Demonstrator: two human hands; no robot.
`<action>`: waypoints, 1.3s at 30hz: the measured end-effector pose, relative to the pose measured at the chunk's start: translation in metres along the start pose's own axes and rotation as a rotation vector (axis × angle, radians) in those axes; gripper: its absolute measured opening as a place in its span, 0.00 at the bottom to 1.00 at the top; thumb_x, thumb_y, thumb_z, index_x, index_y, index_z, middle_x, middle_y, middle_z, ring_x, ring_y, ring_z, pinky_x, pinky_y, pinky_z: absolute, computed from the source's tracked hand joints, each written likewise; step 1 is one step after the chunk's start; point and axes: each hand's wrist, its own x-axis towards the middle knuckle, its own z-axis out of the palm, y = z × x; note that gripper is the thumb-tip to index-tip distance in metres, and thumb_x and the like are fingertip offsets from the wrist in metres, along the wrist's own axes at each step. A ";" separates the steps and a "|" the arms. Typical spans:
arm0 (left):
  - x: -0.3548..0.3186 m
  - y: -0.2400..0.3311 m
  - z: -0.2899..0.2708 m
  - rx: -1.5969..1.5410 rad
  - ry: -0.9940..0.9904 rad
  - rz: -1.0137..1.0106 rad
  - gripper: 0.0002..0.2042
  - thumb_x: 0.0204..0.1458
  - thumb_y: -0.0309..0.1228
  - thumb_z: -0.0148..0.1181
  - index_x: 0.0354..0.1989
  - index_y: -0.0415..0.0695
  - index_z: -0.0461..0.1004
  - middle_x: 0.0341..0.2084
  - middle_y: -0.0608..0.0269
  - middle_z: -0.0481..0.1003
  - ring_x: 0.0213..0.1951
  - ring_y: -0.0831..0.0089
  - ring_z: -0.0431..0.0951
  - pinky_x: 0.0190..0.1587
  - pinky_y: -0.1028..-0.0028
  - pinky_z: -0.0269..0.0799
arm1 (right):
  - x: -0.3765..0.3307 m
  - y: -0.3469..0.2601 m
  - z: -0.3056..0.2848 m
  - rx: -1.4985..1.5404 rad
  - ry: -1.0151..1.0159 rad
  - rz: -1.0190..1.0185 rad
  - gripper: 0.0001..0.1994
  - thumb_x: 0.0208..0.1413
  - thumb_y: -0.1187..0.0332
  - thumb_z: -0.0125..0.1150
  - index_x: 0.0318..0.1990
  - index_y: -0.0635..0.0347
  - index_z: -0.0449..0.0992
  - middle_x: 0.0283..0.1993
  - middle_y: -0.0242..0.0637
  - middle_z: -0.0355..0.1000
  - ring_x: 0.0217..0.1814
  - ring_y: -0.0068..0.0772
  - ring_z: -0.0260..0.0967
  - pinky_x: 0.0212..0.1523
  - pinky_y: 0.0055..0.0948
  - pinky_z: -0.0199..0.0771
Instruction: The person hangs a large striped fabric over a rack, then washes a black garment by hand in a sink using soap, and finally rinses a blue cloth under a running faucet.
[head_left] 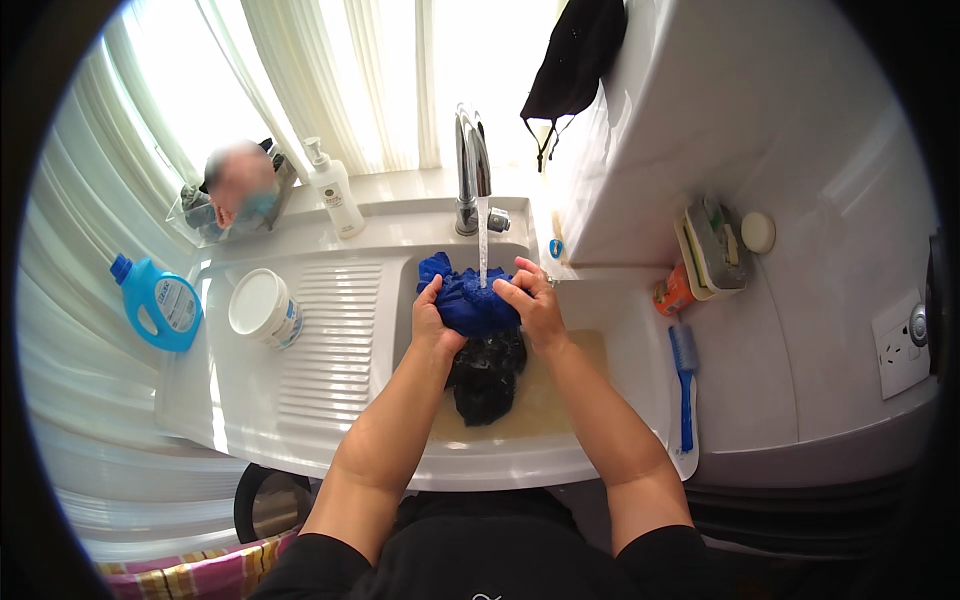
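My feed shows curtains (385, 80) behind the faucet (472, 170), a white sink (622, 310) below, left hand (433, 325) and right hand (537, 314) gripping blue cloth (470, 308) (long axis slanting back-left) under it.

Bare left forearm (385, 420) and right forearm (608, 430) reach forward, converging. Left hand (432, 325) gripping, thumb uppermost, other fingers mostly hidden. Right hand (538, 308) apart from left, slightly farther forward, thumb pointing inward, fingers bent.
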 end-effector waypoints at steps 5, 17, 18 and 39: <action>0.006 -0.006 -0.035 0.076 -0.180 -0.021 0.31 0.50 0.64 0.47 0.39 0.44 0.72 0.29 0.55 0.75 0.29 0.57 0.77 0.36 0.60 0.77 | -0.072 -0.015 0.050 -0.514 -0.159 -0.450 0.17 0.46 0.55 0.68 0.21 0.57 0.72 0.53 0.47 0.64 0.57 0.51 0.57 0.55 0.44 0.57; -0.010 -0.040 -0.054 0.031 0.001 -0.122 0.16 0.53 0.48 0.52 0.29 0.47 0.72 0.26 0.61 0.76 0.30 0.66 0.77 0.37 0.69 0.76 | -0.067 0.042 0.062 -0.494 0.138 -0.460 0.11 0.45 0.67 0.61 0.17 0.59 0.68 0.30 0.46 0.69 0.29 0.52 0.68 0.40 0.43 0.70; -0.016 -0.049 -0.039 -0.010 0.186 -0.039 0.14 0.55 0.44 0.50 0.28 0.47 0.73 0.26 0.62 0.76 0.31 0.68 0.77 0.37 0.70 0.76 | -0.050 0.060 0.054 -0.518 0.202 -0.221 0.11 0.46 0.65 0.60 0.18 0.58 0.69 0.33 0.45 0.69 0.36 0.50 0.68 0.42 0.42 0.70; -0.011 -0.042 -0.033 0.113 0.121 -0.116 0.13 0.54 0.41 0.46 0.32 0.48 0.74 0.25 0.63 0.75 0.30 0.65 0.76 0.39 0.63 0.75 | -0.022 0.058 0.052 -0.448 0.334 -0.254 0.15 0.48 0.71 0.56 0.13 0.61 0.63 0.19 0.45 0.63 0.25 0.51 0.64 0.26 0.41 0.65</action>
